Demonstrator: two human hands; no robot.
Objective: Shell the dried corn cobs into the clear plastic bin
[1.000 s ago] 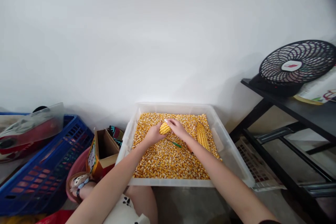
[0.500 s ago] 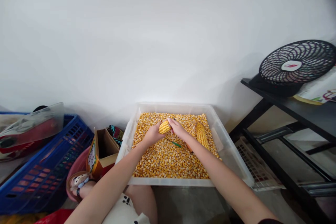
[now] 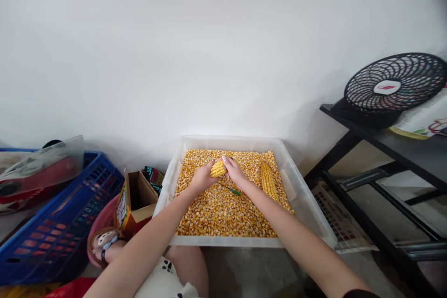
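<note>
Corn cob [image 3: 218, 168], at twelve o'clock over the clear kernel bin [image 3: 307, 195]: left hand [image 3: 199, 179] is clamping its base, right hand [image 3: 234, 172] is closing fingers around its tip, seemingly so kernels fall inside; a whole ear [image 3: 268, 180] is lying at three o'clock.

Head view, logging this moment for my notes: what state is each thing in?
corn cob: gripped by both hands over the kernels.
left hand: closed on the cob's near end.
right hand: fingers on the cob's far side.
second cob: lying on the kernels, unshelled.
clear bin: open, holding a layer of loose kernels.
green tool: lying on the kernels.
cardboard box: open.
fan: blades hidden, cannot tell if running.
</note>
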